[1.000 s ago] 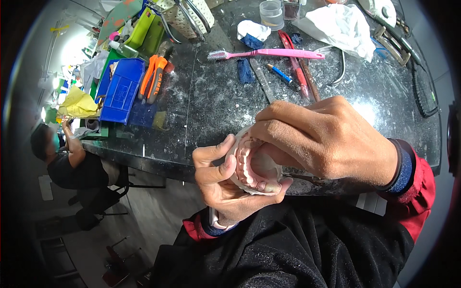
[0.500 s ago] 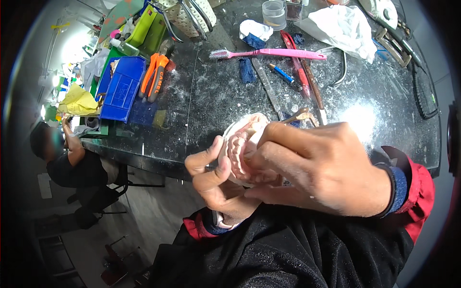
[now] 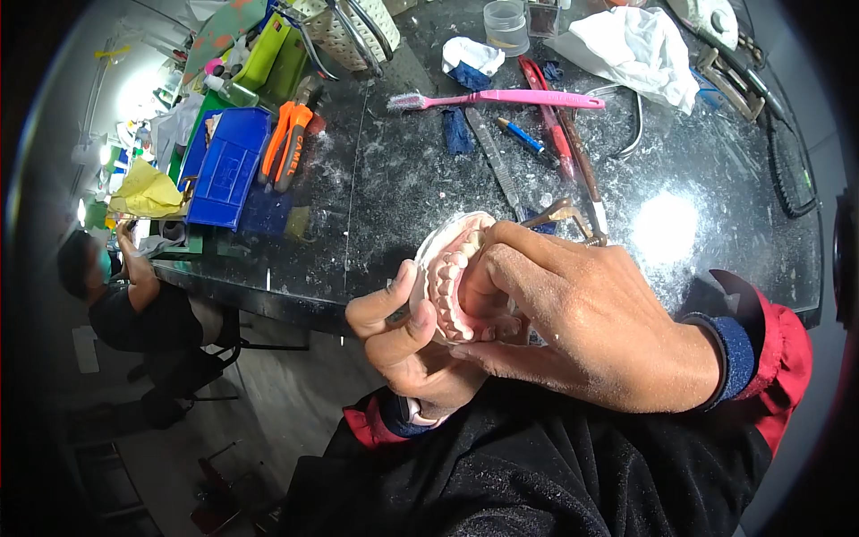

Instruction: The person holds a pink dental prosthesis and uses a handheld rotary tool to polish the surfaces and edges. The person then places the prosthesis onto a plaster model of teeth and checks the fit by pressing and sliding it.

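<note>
A dental model (image 3: 450, 285) with a row of teeth set in pink gum material on a white base rests in my left hand (image 3: 407, 353). The fingers of that hand curl round its left and lower side. My right hand (image 3: 582, 309) is closed over the inner side of the arch, its thumb low by the near rim. The right fingertips are tucked inside the arch, and anything in them is hidden. Just beyond the right knuckles shows a brownish metal tool (image 3: 557, 213); whether the hand touches it I cannot tell.
On the dusty black table (image 3: 376, 192) lie a pink toothbrush (image 3: 510, 98), a blue pencil-like stick (image 3: 521, 134), a narrow metal tool (image 3: 493, 161) and a red-handled tool (image 3: 559, 134). Orange pliers (image 3: 288, 143) lie beside a blue bin (image 3: 230, 166). Another person (image 3: 134, 286) sits at the left.
My right hand has dropped slightly and turned, its fingers now further inside the arch. More of the tooth row shows. My left hand keeps its hold on the dental model.
</note>
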Tool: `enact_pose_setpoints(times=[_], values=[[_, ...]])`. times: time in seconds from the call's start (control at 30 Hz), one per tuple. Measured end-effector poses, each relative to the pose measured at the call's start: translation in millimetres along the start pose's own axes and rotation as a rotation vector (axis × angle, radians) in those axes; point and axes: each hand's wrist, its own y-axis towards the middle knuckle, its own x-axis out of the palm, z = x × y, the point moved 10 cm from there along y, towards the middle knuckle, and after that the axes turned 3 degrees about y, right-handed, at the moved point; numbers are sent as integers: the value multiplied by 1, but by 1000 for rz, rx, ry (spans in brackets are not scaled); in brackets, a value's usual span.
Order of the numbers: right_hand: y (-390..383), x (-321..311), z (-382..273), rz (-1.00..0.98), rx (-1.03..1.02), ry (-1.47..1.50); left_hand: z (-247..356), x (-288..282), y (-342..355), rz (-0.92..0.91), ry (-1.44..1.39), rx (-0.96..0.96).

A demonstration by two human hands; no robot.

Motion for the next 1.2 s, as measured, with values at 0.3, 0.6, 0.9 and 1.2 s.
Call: enact_pose_setpoints(times=[0.3,0.6,0.9,1.2], values=[[8,-29,-21,178,-233,-260,-18,-11,-3,92,-193,-186],[8,-22,-23,105,-427,-560,-4,11,7,-161,-175,-75],[5,-15,-24,10,-465,-542,-4,11,8,-136,-291,-45],[8,-21,-28,125,-462,-541,-8,8,5,-91,-252,-54]])
